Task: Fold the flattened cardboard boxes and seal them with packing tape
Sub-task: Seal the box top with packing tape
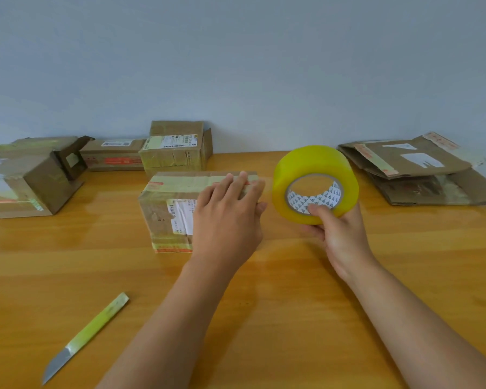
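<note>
Mostly brown, taped box (177, 209).

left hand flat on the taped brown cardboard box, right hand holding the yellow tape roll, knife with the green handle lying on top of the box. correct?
Not quite. The head view shows the knife with the green handle lying on the wooden table, near its front left, not on the box. The rest holds: left hand flat on the taped brown cardboard box, right hand holding the yellow tape roll.

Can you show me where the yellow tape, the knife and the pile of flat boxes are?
yellow tape roll (306, 164): head view, on its yellow outer band.
knife (96, 328): head view, on its green handle.
pile of flat boxes (421, 169): head view, on the top flattened box's brown face.
</note>
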Demonstrator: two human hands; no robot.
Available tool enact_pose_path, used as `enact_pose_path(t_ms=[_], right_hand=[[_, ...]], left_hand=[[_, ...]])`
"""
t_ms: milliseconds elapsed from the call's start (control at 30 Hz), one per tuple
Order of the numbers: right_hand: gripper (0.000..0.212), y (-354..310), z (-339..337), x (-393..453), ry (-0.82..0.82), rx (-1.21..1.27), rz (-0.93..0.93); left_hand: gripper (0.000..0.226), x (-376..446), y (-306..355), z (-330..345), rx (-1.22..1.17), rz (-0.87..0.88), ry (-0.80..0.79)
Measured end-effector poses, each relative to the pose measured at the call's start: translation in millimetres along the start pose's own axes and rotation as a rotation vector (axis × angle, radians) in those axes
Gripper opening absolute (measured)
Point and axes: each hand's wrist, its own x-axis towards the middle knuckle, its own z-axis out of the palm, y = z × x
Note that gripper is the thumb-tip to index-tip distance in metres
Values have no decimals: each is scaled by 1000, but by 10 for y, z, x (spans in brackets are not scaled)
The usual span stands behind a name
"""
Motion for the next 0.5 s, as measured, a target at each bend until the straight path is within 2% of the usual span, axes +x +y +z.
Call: enact_pose_path(t_ms=[100, 367, 500], right_hand=[[41, 5, -11, -28, 26, -76, -17], [42, -22, 53, -64, 66, -160, -75], [35, -26, -39, -25, 126, -209, -81]], left_hand=[[39, 11, -84, -26, -10, -49, -41], [40, 0, -109, -54, -9, -70, -77], [39, -20, -223, -103, -19, -94, -89]])
